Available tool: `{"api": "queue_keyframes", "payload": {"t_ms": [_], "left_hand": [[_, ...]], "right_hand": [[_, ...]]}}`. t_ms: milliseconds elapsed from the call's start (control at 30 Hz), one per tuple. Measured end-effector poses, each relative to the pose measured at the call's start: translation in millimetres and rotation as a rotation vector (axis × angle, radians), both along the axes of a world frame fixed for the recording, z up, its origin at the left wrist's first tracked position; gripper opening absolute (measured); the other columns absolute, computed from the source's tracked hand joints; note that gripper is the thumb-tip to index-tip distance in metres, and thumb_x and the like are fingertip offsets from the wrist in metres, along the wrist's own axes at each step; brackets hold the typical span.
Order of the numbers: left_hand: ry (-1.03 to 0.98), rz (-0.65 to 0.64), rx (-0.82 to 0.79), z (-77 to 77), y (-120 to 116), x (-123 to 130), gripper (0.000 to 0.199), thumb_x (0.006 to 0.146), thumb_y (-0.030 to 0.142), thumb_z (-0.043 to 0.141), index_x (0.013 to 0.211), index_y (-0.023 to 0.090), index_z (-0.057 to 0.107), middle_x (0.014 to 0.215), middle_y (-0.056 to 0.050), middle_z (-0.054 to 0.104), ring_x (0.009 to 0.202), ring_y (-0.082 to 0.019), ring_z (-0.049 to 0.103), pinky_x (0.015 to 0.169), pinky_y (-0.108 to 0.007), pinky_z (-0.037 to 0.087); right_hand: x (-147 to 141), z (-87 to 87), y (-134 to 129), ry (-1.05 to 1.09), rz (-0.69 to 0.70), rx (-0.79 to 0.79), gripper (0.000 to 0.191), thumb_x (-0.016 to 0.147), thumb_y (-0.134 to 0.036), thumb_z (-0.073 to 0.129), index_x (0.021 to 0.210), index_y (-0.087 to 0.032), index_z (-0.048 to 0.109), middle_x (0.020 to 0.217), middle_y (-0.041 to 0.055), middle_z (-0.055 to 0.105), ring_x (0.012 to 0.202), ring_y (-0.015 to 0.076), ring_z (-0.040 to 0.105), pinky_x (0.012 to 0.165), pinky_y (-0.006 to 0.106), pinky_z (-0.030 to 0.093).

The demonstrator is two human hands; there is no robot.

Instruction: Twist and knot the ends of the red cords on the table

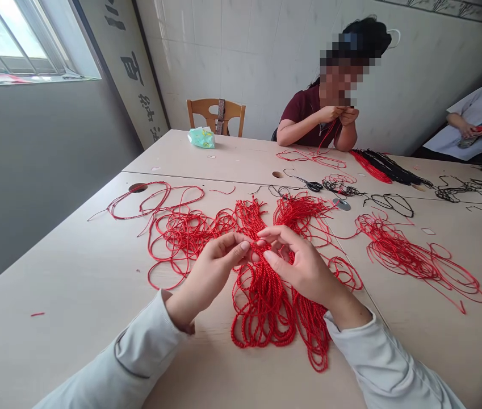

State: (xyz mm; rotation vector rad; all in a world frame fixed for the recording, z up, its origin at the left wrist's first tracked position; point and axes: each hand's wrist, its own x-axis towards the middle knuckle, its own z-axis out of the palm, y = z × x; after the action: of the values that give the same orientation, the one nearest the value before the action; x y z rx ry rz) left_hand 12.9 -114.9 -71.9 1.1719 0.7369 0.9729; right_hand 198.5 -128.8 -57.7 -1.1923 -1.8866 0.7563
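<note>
"What's nearest?"

"Two pale sleeves [151, 335] over a light table [96, 346], then the loops of a twisted red cord bundle [264, 307]. A second red bundle [314, 324] lies just beside it, on the right."

"And the hands?"

"Both are at the narrow middle of the first bundle. The left hand [213, 267] has thumb and forefinger drawn close together; I can't tell whether a strand is between them. The right hand [304, 264] keeps thumb and forefinger apart, its other fingers partly hidden, so I can't tell if they grip."

"Around them?"

"A loose red tangle [185, 233] to the left, a flatter red skein [394, 247] well off to the right."

"Farther?"

"Scissors [314, 186] near a black cord tangle [338, 184]. Beyond, a co-worker in a maroon top [302, 116] sits with both hands raised together, red cord hanging from them. At the far left edge, a green packet [201, 137] in front of a wooden chair [198, 106]."
</note>
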Motion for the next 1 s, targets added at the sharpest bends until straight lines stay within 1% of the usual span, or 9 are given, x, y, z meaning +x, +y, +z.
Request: {"api": "queue_keyframes", "payload": {"t_ms": [100,200,300,400,500,633,800,900,1000], "left_hand": [[-0.146,-0.002,-0.162,2.2,0.3,-1.3,0.015,0.087,0.031,0.063,0.082,0.016,0.061,0.066,0.002,0.054,0.065,-0.009,0.052,0.066,-0.021,0.044],[-0.189,0.016,-0.252,5.4,-0.4,-3.0,0.015,0.083,0.031,0.067,0.083,0.018,0.06,0.057,0.006,0.043,0.06,-0.009,0.051,0.061,-0.02,0.042],[-0.162,0.033,-0.258,8.3,-0.5,-4.4,0.018,0.079,0.032,0.071,0.083,0.017,0.06,0.061,0.004,0.047,0.06,-0.01,0.054,0.058,-0.019,0.041],[-0.138,0.01,-0.26,9.3,0.1,-5.0,0.018,0.079,0.032,0.071,0.083,0.017,0.061,0.063,0.003,0.051,0.059,-0.009,0.054,0.058,-0.019,0.041],[-0.088,-0.024,-0.236,8.8,0.4,-4.5,0.017,0.082,0.032,0.068,0.083,0.017,0.061,0.06,0.004,0.049,0.056,-0.008,0.051,0.054,-0.017,0.037],[0.079,-0.012,-0.081,7.2,-0.8,-2.8,0.02,0.087,0.036,0.062,0.083,0.016,0.062,0.053,0.004,0.05,0.054,-0.009,0.049,0.053,-0.018,0.036],[0.227,-0.01,0.112,5.6,-3.7,-1.2,0.021,0.088,0.037,0.06,0.083,0.017,0.063,0.067,0.001,0.059,0.062,-0.012,0.052,0.061,-0.023,0.041],[0.219,-0.007,0.112,6.9,-3.9,-1.0,0.02,0.087,0.036,0.062,0.082,0.017,0.064,0.076,0.0,0.062,0.071,-0.013,0.054,0.066,-0.024,0.042],[0.15,-0.047,0.019,8.8,-3.1,-1.1,0.019,0.085,0.035,0.063,0.084,0.016,0.065,0.079,-0.001,0.064,0.077,-0.014,0.057,0.074,-0.026,0.044]], "right_hand": [[0.1,-3.8,1.8,0.008,-0.028,0.005,0.016,0.091,-0.022,0.053,0.105,-0.023,0.06,0.093,0.0019,0.067,0.08,0.0162,0.061,0.071,0.029,0.049],[4.4,-5.9,5.2,0.025,-0.087,0.025,0.011,0.091,-0.022,0.052,0.095,-0.021,0.062,0.083,0.0012,0.065,0.073,0.0156,0.059,0.067,0.029,0.047],[8.7,-4.7,7.2,0.064,-0.147,0.019,0.009,0.091,-0.024,0.054,0.092,-0.021,0.063,0.079,0.0005,0.063,0.07,0.015,0.057,0.065,0.028,0.046],[7.2,-2.3,6.1,0.146,-0.153,0.014,0.013,0.092,-0.028,0.054,0.097,-0.021,0.063,0.087,0.002,0.066,0.079,0.016,0.059,0.072,0.029,0.047],[-0.3,-1.3,3.1,0.208,-0.104,-0.027,0.015,0.093,-0.031,0.054,0.099,-0.021,0.063,0.094,0.0029,0.066,0.087,0.0167,0.061,0.079,0.03,0.048],[-10.2,-3.0,0.5,0.253,-0.02,-0.102,0.01,0.091,-0.028,0.058,0.094,-0.019,0.062,0.091,0.0021,0.066,0.086,0.015,0.062,0.081,0.028,0.049],[-11.4,-8.2,1.5,0.34,0.047,-0.204,0.011,0.089,-0.028,0.06,0.096,-0.019,0.062,0.087,0.0018,0.066,0.082,0.0148,0.064,0.076,0.029,0.053],[-10.2,-9.2,2.6,0.394,0.044,-0.272,0.011,0.087,-0.03,0.061,0.09,-0.019,0.062,0.08,0.0005,0.066,0.074,0.0139,0.065,0.071,0.028,0.054],[-10.7,-8.5,2.8,0.449,0.001,-0.308,0.014,0.085,-0.032,0.064,0.087,-0.019,0.059,0.076,-0.0002,0.066,0.069,0.0136,0.065,0.069,0.028,0.055]]}}
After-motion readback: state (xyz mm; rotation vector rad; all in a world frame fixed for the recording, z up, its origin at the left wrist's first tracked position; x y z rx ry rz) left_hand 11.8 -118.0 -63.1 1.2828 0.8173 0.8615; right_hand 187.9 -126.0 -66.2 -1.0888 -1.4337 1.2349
